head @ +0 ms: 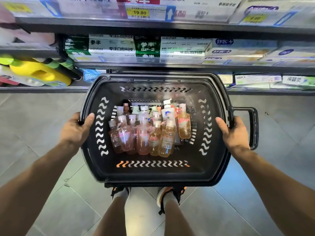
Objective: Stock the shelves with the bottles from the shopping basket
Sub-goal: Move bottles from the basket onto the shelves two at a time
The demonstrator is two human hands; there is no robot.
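Two hands are clamped on a black basket (95,167), one per side. The left hand (75,132) is wrapped over the left rim, thumb inside, fingers hidden under the edge. The right hand (232,133) is wrapped over the right rim the same way, thumb inside, just beside the side handle (254,126) (handle itself not gripped). The basket is held level above a grey tiled floor (42,193), over the person's shoes (168,193), with its far edge close to the shelves (153,67).

The bottles (150,130) are all seen in the basket, packed together at the bottom, centre to slightly right. Pink-filled ones are grouped left and centre, amber ones centre-right, and white and pale green ones along the far side, one with a pump top. Most carry white caps and lean with caps toward the far side. The exact count cannot be told, since they overlap.

On the shelves beyond, toothpaste boxes (119,46) are stacked in white, green and pale blue. A yellow price tag (139,12) reading 19.80 is clipped to the upper shelf edge. At far left a yellow jug (37,72) is lying on a lower shelf beside dark green bottles (blurred, labels unreadable). More boxes are seen at lower right, behind the basket's far right corner.
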